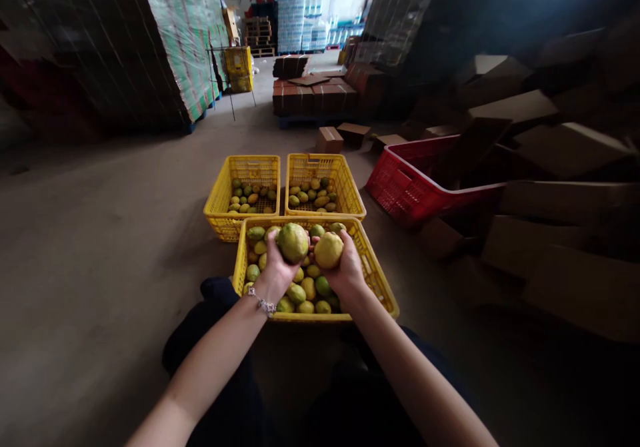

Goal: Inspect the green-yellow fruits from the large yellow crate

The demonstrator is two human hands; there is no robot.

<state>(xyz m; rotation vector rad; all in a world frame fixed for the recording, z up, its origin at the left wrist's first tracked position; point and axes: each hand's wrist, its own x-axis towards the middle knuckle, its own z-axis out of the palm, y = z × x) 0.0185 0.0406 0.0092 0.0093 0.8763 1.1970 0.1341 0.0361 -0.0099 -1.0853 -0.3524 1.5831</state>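
Observation:
My left hand [278, 268] is wrapped round a green-yellow lemon [293, 243]. In my right hand [349, 264] is a paler yellow lemon [329, 250], held from its right side. The two fruits are side by side, close but apart, above the front yellow crate [376, 277]. Green and yellow lemons [309, 289] lie loose in that crate beneath my hands. A bracelet [261, 302] circles my left wrist. Some fingertips are hidden behind the fruits.
Behind stand a left yellow crate [217, 190] and a right yellow crate [353, 190], both with lemons at the bottom. A red crate [400, 187] and piled cardboard boxes [565, 234] flank the right. Stacked brown cartons [320, 97] sit farther back on the floor.

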